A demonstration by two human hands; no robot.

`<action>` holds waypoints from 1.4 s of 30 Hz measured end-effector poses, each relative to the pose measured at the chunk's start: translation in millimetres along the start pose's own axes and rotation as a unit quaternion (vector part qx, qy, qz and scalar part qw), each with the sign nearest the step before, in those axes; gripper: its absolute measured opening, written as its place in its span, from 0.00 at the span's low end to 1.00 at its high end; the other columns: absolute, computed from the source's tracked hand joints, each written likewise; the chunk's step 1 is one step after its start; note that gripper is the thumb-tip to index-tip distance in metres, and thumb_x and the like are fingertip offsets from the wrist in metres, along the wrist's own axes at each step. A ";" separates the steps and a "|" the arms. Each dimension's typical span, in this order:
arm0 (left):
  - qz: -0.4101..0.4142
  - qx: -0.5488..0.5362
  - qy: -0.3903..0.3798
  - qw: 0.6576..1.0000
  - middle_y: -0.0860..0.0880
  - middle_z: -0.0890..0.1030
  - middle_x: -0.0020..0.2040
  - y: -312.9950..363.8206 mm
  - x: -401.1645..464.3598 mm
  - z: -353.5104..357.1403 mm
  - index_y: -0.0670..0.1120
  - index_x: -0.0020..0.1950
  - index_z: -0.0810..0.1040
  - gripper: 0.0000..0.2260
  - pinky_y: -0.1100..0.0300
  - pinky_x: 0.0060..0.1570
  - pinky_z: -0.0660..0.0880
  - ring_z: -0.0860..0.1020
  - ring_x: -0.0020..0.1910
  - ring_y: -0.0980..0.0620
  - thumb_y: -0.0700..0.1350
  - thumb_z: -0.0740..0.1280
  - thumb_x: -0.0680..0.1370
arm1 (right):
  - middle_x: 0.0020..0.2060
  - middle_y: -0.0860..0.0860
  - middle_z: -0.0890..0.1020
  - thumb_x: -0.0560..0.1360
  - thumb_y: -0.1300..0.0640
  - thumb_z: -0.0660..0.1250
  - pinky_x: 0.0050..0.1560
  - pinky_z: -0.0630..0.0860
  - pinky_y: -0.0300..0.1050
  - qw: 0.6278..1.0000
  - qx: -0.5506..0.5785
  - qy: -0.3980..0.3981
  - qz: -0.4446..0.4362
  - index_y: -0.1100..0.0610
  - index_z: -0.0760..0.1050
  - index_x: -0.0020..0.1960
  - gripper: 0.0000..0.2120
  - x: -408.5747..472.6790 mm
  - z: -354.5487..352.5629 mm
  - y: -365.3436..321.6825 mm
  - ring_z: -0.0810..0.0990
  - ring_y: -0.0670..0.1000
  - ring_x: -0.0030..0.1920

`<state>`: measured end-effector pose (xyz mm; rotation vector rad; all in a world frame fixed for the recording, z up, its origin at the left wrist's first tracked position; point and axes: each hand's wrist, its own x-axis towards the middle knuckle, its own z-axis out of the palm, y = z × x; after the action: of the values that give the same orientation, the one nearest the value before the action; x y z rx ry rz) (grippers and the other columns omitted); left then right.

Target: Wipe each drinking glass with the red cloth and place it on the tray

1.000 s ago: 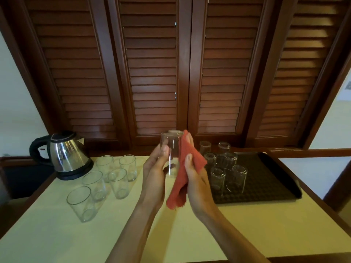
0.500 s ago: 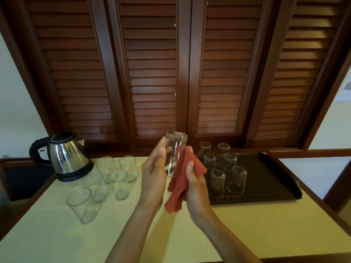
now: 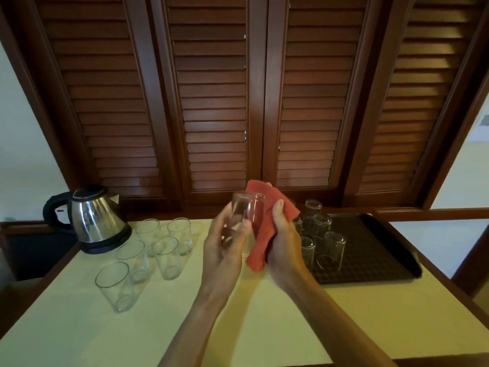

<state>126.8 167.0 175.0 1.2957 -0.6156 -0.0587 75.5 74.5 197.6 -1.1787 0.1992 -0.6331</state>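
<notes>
My left hand (image 3: pixel 225 250) holds a clear drinking glass (image 3: pixel 244 210) upside down above the middle of the table, thumb and fingers round its lower part. My right hand (image 3: pixel 284 238) grips the red cloth (image 3: pixel 267 221) and presses it against the right side of that glass. Several unwiped glasses (image 3: pixel 158 247) stand upright on the table at the left. The dark tray (image 3: pixel 370 250) lies at the right with several glasses (image 3: pixel 325 242) standing inverted on its left half.
A steel electric kettle (image 3: pixel 95 218) on a black base stands at the back left of the pale table (image 3: pixel 370 313). Dark wooden louvred doors (image 3: pixel 251 102) rise right behind the table. The tray's right half is bare.
The cloth has slid up the glass's right side to its top end. My left hand has shifted lower on the glass, which leans slightly left of where it was.
</notes>
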 end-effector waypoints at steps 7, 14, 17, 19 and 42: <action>-0.023 -0.050 -0.031 0.998 0.50 0.86 0.60 12.3 8.8 -6.3 0.52 0.70 0.79 0.20 0.57 0.56 0.81 0.84 0.59 0.49 0.56 0.61 0.81 | 0.68 0.43 0.78 0.80 0.41 0.57 0.70 0.73 0.58 0.984 -0.134 -0.067 -0.096 0.35 0.70 0.72 0.21 -16.3 1.5 6.2 0.75 0.49 0.70; -0.125 -0.146 -0.009 0.981 0.45 0.85 0.62 12.4 15.4 -14.7 0.48 0.68 0.81 0.21 0.47 0.66 0.76 0.80 0.66 0.44 0.57 0.57 0.85 | 0.78 0.32 0.58 0.84 0.44 0.56 0.79 0.55 0.41 0.943 -0.236 -0.149 -0.180 0.38 0.56 0.79 0.25 -41.1 -0.7 26.7 0.56 0.43 0.80; -0.073 -0.106 -0.058 0.990 0.49 0.82 0.67 1.9 9.8 -14.0 0.52 0.72 0.78 0.23 0.50 0.65 0.78 0.80 0.67 0.50 0.62 0.61 0.82 | 0.79 0.34 0.54 0.84 0.44 0.55 0.71 0.60 0.28 0.950 -0.226 -0.152 -0.156 0.47 0.53 0.81 0.28 -26.7 6.3 7.4 0.56 0.34 0.77; -0.083 -0.080 -0.077 0.990 0.55 0.81 0.69 -5.8 3.1 -3.9 0.54 0.76 0.74 0.22 0.57 0.63 0.78 0.77 0.71 0.49 0.58 0.58 0.84 | 0.79 0.38 0.56 0.85 0.52 0.54 0.70 0.64 0.30 0.954 -0.227 -0.143 -0.132 0.54 0.49 0.82 0.27 -15.5 13.3 -14.7 0.60 0.38 0.77; -0.131 -0.301 -0.052 0.943 0.43 0.83 0.66 16.3 -1.0 -15.0 0.47 0.68 0.81 0.19 0.53 0.58 0.82 0.81 0.66 0.47 0.52 0.62 0.81 | 0.81 0.44 0.57 0.83 0.59 0.60 0.81 0.46 0.58 0.863 -0.357 -0.197 -0.298 0.55 0.59 0.80 0.26 -22.6 20.7 0.8 0.51 0.47 0.81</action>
<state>128.0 185.4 187.3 0.7701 -0.4586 -0.5009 67.0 103.8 200.9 -2.1016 -0.3324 -0.8674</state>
